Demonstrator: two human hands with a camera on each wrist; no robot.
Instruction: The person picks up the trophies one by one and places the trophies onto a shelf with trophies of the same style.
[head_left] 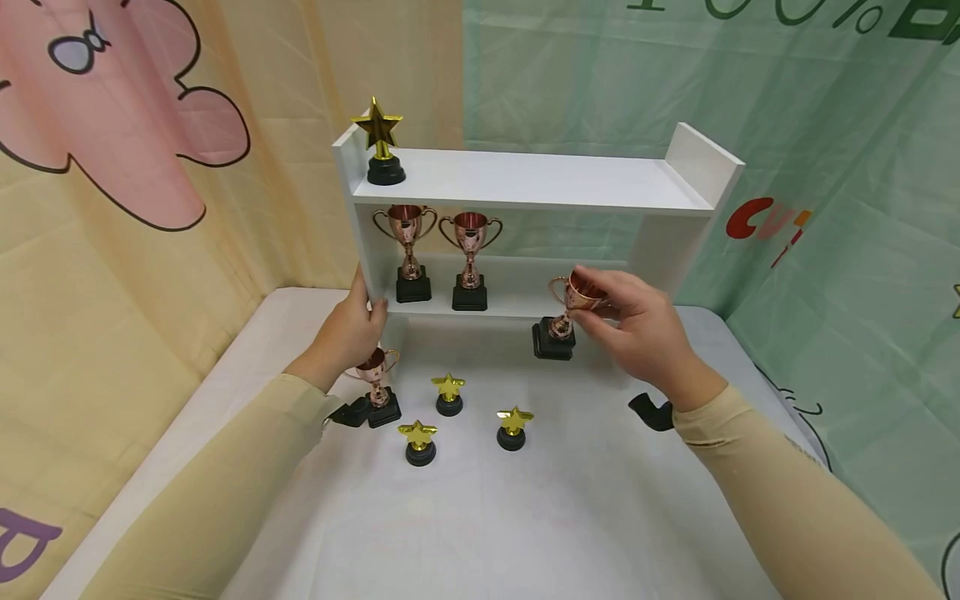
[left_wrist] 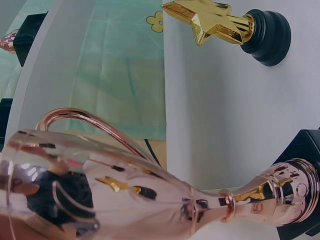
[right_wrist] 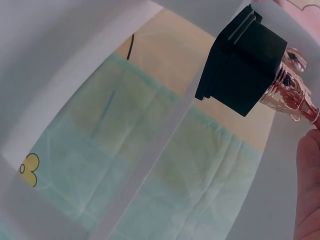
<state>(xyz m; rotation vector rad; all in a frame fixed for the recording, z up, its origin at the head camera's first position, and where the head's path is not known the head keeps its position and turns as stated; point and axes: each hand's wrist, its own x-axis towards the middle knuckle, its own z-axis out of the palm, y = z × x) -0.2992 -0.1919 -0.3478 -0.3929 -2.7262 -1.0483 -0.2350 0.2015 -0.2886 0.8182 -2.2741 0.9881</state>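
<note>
My right hand pinches a rose-gold trophy cup by its bowl, thumb and fingers on either side. The cup tilts, its black base apart from the shelf in front of the middle board. My left hand grips the left side panel of the white shelf, thumb at the front edge. Two trophy cups stand upright at the left of the middle board. Another trophy cup stands on the table below my left hand, partly hidden by it; its bowl fills much of the left wrist view.
A gold star trophy stands at the left end of the top board. Several smaller star trophies stand on the white tablecloth in front of the shelf. Printed curtains hang behind and beside the table.
</note>
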